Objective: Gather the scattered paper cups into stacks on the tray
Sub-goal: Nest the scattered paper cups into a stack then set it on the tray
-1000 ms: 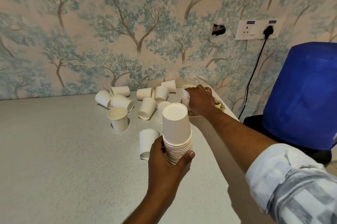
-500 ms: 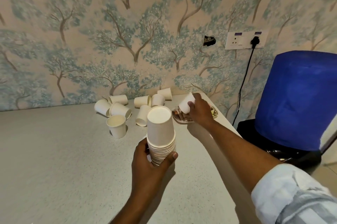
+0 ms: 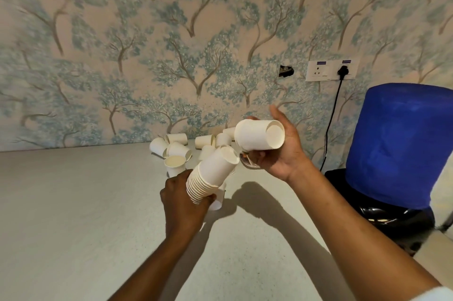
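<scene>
While clutched, cup stack (image 3: 212,175), left grip (image 3: 182,202).

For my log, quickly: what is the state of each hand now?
Left hand: holding the tilted stack of white paper cups.
Right hand: holding a single white paper cup.

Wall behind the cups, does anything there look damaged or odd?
Yes. A dark ragged hole breaks the wallpaper just left of the socket plate, as if a fitting is missing there. What is inside is too small to tell.
</scene>
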The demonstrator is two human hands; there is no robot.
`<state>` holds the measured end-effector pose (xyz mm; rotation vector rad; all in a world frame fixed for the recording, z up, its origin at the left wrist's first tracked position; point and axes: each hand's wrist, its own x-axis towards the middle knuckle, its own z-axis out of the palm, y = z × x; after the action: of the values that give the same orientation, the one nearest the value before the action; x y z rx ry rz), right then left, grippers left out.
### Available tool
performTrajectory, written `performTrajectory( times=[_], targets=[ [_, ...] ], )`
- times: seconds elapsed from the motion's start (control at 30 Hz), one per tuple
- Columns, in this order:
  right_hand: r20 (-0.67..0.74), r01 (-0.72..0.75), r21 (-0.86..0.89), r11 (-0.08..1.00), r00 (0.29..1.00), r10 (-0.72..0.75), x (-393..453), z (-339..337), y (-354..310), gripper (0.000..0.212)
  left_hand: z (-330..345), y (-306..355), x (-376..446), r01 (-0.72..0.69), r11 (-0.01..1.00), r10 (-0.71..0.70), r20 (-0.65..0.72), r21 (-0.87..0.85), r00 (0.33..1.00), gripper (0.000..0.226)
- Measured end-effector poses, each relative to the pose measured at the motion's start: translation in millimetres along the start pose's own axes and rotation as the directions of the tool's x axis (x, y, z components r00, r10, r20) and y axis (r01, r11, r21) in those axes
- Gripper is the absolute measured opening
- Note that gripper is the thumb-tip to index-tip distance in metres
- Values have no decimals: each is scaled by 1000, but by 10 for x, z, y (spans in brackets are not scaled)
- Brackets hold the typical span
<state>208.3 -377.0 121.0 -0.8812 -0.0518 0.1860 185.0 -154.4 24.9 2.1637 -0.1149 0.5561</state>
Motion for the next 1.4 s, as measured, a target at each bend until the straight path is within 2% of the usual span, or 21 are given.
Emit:
performTrajectory(
  times=[0.13,0.23,0.33,0.43,0.53,0.63,0.73,0.8,0.87,0.93,1.07,1.13,1.27,1.33,1.4],
  targets=[
    [29,-124,-62,990,992,126,-99,95,99,32,-97,-14,-86,-19,995,17,19,96,1000,64],
    [107,-231,-84,969,965,239,-161,101,120,41,-193,-55,-165,-7,992,7,1,122,1000,71],
    [111,-307,-115,945,941,320,-195,125,115,61,-266,-96,-169,-16,991,17,-6,130,1000,75],
    [80,-339,-159,927,932,355,-225,133,92,60,-330,-131,-123,-24,995,28,-40,100,999,76],
    [87,-385,-191,903,909,407,-238,160,138,69,-374,-134,-82,-66,991,71,-37,117,997,79],
    [112,-442,-115,890,884,454,-225,193,247,69,-356,-104,-40,-92,993,95,-33,79,995,80],
    [100,-438,-57,897,892,441,-206,154,280,48,-304,-94,-8,-116,993,117,-19,26,993,78],
    [36,-407,-98,908,911,412,-222,105,289,32,-268,-110,-18,-123,992,123,7,-2,992,77],
    [-56,-389,-128,912,921,385,-272,46,292,27,-227,-122,-16,-146,989,147,43,-29,988,74],
    [-137,-394,-129,910,916,377,-347,-12,299,34,-185,-115,-9,-165,984,171,96,-69,981,75],
    [-176,-413,-164,896,906,385,-468,-82,362,53,-64,16,-97,-245,959,268,170,-146,948,79],
    [-183,-396,-129,909,911,370,-490,-89,376,58,-5,134,-141,-262,951,290,176,-166,941,80],
    [-142,-250,-101,963,961,235,-497,-124,268,64,101,319,-81,-312,938,337,185,-149,923,90],
    [-125,-147,-163,976,984,128,-515,-212,199,55,175,427,-84,-327,932,354,199,-155,914,96],
    [-105,-70,-198,978,993,50,-531,-323,146,46,284,565,-123,-341,919,379,208,-198,902,92]
  ],
)
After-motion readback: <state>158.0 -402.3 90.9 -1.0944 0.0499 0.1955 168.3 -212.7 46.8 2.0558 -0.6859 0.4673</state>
